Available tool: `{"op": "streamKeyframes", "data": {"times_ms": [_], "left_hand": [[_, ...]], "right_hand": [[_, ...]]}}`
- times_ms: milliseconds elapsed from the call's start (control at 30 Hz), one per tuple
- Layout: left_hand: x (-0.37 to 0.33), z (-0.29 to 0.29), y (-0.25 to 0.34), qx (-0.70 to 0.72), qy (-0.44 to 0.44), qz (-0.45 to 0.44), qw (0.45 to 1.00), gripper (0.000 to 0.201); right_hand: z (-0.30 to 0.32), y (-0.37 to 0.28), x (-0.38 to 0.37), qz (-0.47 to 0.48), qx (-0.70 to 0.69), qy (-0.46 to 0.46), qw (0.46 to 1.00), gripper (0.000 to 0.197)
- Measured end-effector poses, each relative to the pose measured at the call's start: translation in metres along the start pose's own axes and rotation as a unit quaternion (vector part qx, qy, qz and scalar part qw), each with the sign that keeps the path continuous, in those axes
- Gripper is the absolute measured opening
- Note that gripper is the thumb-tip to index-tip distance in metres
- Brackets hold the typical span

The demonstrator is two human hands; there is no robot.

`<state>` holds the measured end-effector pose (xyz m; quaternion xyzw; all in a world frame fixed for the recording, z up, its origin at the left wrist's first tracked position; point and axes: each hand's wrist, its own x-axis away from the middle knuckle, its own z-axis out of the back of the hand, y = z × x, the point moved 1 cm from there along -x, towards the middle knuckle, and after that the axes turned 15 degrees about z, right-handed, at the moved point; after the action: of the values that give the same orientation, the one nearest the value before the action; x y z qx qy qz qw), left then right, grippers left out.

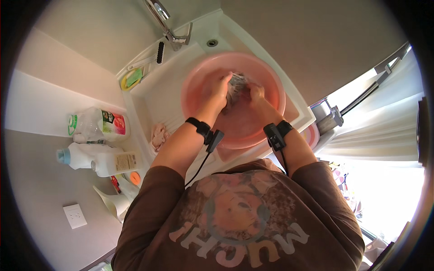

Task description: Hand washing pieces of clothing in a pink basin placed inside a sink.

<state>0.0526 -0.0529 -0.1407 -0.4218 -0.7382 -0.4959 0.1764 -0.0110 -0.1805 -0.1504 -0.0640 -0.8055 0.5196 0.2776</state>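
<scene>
A round pink basin stands in the white sink, with water in it. Inside the basin, a wet, bunched grey-and-white cloth lies between my two hands. My left hand grips its left side, thumb on top. At the cloth's right side, my right hand is closed with the fingers curled on it. The cloth's lower part is hidden by the hands and the cloudy water.
Behind the basin is a chrome tap. A black-bristled brush and a green sponge lie on the sink's left ledge. A pinkish cloth rests on the ribbed sink slope. Several bottles, including a white bottle, stand at the left.
</scene>
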Motion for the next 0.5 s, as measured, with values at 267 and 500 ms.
{"op": "streamKeyframes", "data": {"times_ms": [267, 500], "left_hand": [[0.104, -0.065, -0.024, -0.582, 0.140, -0.311, 0.739, 0.035], [0.093, -0.046, -0.001, -0.641, 0.328, -0.319, 0.617, 0.040]], "right_hand": [[-0.038, -0.024, 0.040, -0.118, -0.303, -0.057, 0.944, 0.038], [-0.050, -0.026, 0.063, -0.105, -0.246, -0.023, 0.963, 0.041]]}}
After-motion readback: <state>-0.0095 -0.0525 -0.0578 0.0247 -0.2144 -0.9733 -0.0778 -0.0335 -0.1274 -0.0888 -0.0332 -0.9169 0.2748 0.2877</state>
